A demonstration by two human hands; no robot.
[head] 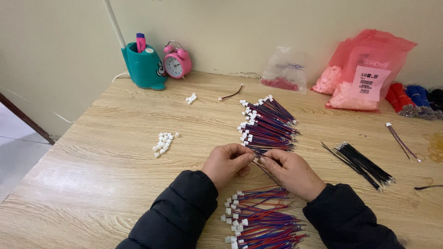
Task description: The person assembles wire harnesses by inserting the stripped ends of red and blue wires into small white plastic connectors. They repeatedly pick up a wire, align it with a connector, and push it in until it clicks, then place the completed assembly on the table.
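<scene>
hidden: piece pinched between hands [255, 159] | cut off: lower wire bundle [263, 221], bottom edge | right-edge coils [422, 99]

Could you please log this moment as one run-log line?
left hand: pinching connector | right hand: feeding black wire | black wire bundle: right, untouched

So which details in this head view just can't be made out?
- What the left hand and right hand pinch: the fingertips cover it; only a thin dark wire trails out.
- Red and blue wire bundle with white plugs: the bottom edge cuts it off.
- Dark coil at far right: the frame edge cuts it off.
- Pink alarm clock: dial too small to read.
</scene>
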